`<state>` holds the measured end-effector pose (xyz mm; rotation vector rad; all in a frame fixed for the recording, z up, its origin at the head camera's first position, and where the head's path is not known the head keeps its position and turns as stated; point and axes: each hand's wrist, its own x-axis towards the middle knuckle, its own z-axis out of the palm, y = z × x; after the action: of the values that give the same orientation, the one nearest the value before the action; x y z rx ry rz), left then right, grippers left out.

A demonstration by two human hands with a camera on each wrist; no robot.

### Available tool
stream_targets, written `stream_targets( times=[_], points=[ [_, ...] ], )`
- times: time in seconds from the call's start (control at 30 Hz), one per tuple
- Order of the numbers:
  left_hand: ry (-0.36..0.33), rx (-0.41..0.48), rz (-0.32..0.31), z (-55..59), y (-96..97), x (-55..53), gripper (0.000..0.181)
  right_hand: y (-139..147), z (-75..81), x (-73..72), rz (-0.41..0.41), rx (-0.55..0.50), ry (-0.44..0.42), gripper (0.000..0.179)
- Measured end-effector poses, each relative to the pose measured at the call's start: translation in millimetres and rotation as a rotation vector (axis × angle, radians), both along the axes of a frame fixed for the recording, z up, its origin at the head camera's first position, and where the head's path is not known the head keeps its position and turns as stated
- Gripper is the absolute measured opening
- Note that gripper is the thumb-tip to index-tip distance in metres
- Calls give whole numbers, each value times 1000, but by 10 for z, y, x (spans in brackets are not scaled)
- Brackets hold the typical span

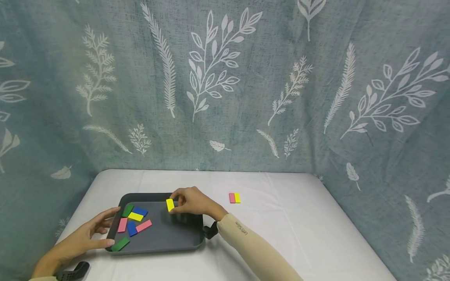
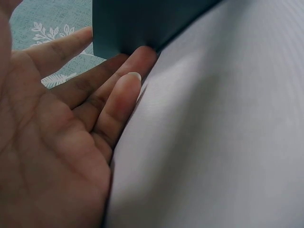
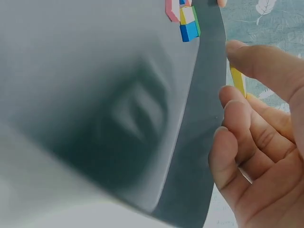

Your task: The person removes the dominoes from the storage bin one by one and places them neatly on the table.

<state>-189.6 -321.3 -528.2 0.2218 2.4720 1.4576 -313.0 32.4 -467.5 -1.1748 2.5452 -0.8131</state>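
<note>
My right hand [image 1: 193,201] pinches a yellow block [image 1: 170,205] between thumb and fingertips, above the back right part of a dark grey tray [image 1: 168,244]. In the right wrist view the same yellow block [image 3: 237,80] shows edge-on below the thumb. My left hand [image 1: 88,235] rests against the tray's left side, fingers spread along it and thumb near the front corner. The left wrist view has its fingertips touching the tray's outer wall [image 2: 128,28]. Inside the tray's left half lie green [image 1: 121,244], blue [image 1: 132,228], pink [image 1: 143,226] and yellow [image 1: 135,216] blocks.
A pink block [image 1: 232,198] and a yellow block [image 1: 237,198] lie side by side on the white tablecloth [image 1: 281,226], right of the tray. A leaf-patterned curtain [image 1: 225,128] hangs behind the table and along both sides.
</note>
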Motion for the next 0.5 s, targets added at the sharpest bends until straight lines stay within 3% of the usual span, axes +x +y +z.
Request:
stream_targets(
  times=[0.5],
  points=[
    [3, 14, -26, -8, -6, 8, 93, 321, 72, 28, -22, -18, -12, 49]
  ],
)
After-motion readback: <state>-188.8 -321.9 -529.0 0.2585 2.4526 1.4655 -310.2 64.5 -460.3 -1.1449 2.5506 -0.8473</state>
